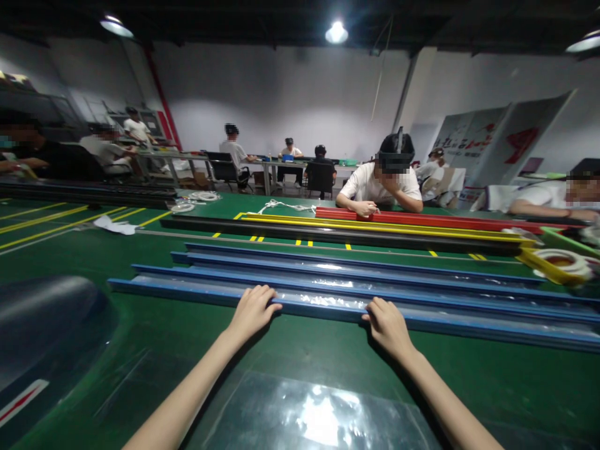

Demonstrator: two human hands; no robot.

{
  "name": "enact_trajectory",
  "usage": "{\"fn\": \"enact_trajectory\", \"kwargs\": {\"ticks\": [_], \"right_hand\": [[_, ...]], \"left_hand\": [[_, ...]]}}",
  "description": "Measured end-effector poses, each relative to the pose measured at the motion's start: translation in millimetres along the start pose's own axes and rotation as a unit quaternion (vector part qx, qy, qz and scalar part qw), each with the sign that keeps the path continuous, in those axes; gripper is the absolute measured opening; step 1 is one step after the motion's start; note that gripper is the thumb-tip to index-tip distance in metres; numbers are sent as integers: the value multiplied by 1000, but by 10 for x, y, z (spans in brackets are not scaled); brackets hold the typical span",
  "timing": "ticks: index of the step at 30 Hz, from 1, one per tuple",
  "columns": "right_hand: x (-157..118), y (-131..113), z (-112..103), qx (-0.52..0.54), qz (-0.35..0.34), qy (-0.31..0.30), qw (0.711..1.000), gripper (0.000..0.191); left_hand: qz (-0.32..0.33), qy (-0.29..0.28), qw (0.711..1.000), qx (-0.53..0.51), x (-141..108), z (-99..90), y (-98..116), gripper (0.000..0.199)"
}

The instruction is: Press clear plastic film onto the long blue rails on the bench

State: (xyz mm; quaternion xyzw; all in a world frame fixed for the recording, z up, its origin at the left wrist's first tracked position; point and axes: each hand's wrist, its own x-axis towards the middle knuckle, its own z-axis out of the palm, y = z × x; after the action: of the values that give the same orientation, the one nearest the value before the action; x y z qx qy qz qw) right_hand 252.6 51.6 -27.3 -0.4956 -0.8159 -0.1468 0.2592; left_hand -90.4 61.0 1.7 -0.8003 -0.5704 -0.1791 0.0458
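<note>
Opposite the surface's (140,337) far edge, left hand (255,307) and right hand (387,320) are grasping a blue channel (323,310). Similar channels (281,258) are lying beyond.

Light falls from ceiling lamps (336,32), the middle one blown out, beneath a near-black ceiling (281,22). Glare whitens the clear sheet (262,412) towards the table's (300,344) near side and glints along the blue rails (328,302). Soft shadows trail from the left hand (253,309) and right hand (387,325). Beyond the table's far edge, details soften; wide-angle distortion stretches the sides.
</note>
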Motion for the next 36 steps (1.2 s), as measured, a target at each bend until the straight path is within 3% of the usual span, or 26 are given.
{"fn": "enact_trajectory", "kwargs": {"ticks": [5, 11, 16, 21, 27, 31, 34, 36], "right_hand": [[251, -394, 167, 33, -17, -13, 999, 10], [557, -1010, 365, 81, -46, -33, 995, 9], [612, -1183, 359, 107, -62, -56, 991, 8], [459, -892, 172, 117, -26, -60, 991, 18], [105, -214, -116, 79, 47, -46, 995, 18], [-169, 217, -186, 65, 90, -23, 994, 18], [-312, 365, -118, 43, 125, 0, 991, 20], [-356, 373, -49, 9, 139, 21, 990, 18]], "left_hand": [[28, -25, 999, -39, 36, -57, 114, 16], [70, -41, 997, -18, 70, 79, 433, 13], [54, -41, 997, 36, 47, 126, 417, 9], [66, -27, 997, 42, 18, 122, 274, 10], [16, -18, 999, 37, -41, 21, -106, 12], [-15, -31, 997, 68, -104, -101, -373, 13], [-48, -29, 994, 91, -130, -139, -371, 16], [-28, -7, 995, 93, -124, -108, -218, 24]]}}
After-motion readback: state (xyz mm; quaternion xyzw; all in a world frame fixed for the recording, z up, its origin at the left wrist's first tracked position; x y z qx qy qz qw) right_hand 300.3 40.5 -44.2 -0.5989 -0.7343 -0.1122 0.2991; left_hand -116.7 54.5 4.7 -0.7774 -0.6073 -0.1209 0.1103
